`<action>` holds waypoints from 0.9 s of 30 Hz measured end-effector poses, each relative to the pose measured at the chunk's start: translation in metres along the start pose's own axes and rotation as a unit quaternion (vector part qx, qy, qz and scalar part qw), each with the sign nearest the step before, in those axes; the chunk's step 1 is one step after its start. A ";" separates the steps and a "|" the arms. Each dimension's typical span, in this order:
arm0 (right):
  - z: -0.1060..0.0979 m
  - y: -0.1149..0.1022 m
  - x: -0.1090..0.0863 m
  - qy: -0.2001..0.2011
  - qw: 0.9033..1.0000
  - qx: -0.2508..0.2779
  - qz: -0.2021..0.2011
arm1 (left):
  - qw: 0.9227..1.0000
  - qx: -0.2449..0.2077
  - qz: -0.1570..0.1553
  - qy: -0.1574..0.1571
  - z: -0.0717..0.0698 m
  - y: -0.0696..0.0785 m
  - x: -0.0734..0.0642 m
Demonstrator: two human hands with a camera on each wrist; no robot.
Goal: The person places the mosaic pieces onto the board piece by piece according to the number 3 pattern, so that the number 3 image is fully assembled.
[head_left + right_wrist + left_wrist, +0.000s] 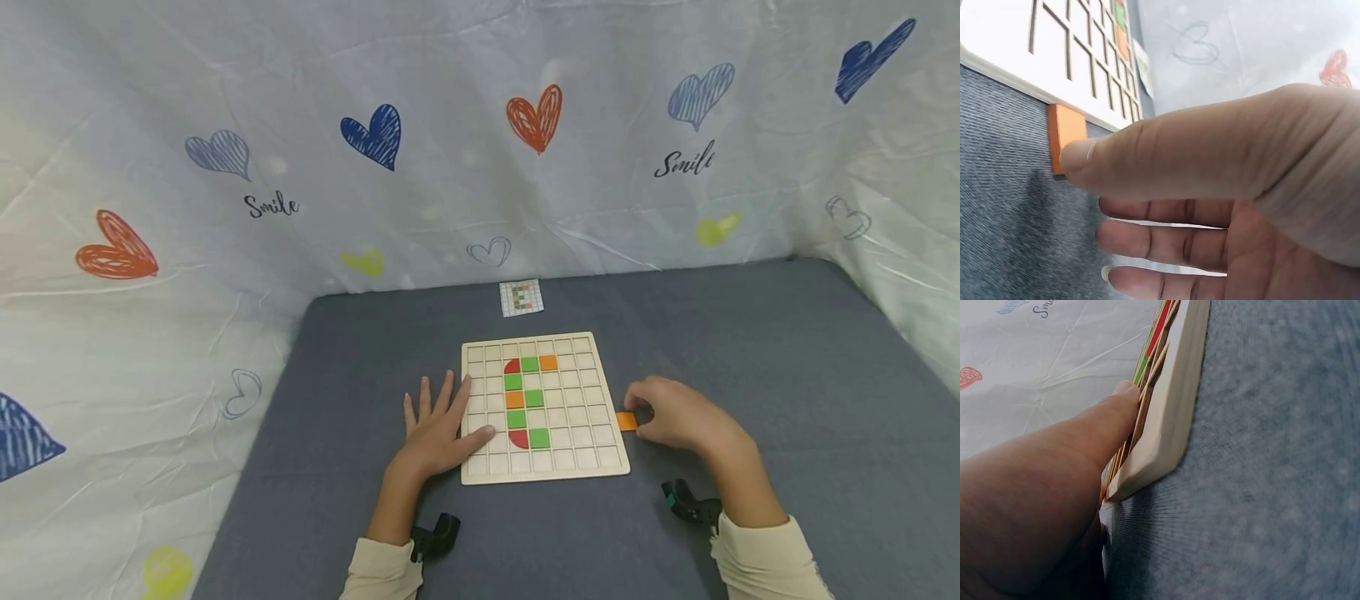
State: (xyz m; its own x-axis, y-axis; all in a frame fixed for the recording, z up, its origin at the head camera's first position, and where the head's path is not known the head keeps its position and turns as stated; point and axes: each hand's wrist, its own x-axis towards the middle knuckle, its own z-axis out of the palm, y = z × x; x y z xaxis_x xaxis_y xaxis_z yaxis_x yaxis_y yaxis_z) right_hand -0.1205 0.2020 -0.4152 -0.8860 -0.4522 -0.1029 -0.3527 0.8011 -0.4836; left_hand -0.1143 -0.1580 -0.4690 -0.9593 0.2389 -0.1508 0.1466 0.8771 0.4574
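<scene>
A square wooden grid board (585,417) lies on the table with red, green and orange tiles set in some of its cells. My left hand (435,433) is spread at the board's left side, its thumb resting over the edge on the grid. In the left wrist view that thumb (1119,412) lies against the board's rim (1172,406). Off the board's right edge, my right hand (682,412) pinches a square orange tile (626,422). The right wrist view shows the thumb on this orange tile (1069,128), close against the board; the index fingertip is hidden there.
A small card (522,297) with a coloured grid pattern lies behind the board. Dark grey cloth (360,358) covers the table. A white curtain (450,208) printed with hearts hangs at the back and sides. Each wrist carries a black camera (690,504).
</scene>
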 end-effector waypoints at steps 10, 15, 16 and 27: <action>0.006 -0.002 0.001 -0.013 1.000 -0.005 0.022 | 1.000 -0.009 0.006 0.005 -0.003 0.002 -0.002; 0.008 -0.003 0.003 -0.006 1.000 -0.001 0.019 | 1.000 -0.009 0.006 0.004 -0.003 0.002 -0.002; 0.009 -0.003 0.003 -0.004 1.000 0.001 0.015 | 1.000 -0.010 0.006 0.005 -0.003 0.002 -0.002; 0.013 -0.006 0.008 0.006 1.000 0.000 -0.007 | 1.000 -0.012 0.006 0.005 -0.003 0.001 -0.001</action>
State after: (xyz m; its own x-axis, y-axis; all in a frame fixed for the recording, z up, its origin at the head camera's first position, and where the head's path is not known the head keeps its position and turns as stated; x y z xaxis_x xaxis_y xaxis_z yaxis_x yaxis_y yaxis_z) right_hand -0.1214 0.1889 -0.4242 -0.8840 -0.4595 -0.0856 -0.3660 0.7944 -0.4848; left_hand -0.1137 -0.1581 -0.4657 -0.9598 0.2454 -0.1364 0.1525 0.8635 0.4808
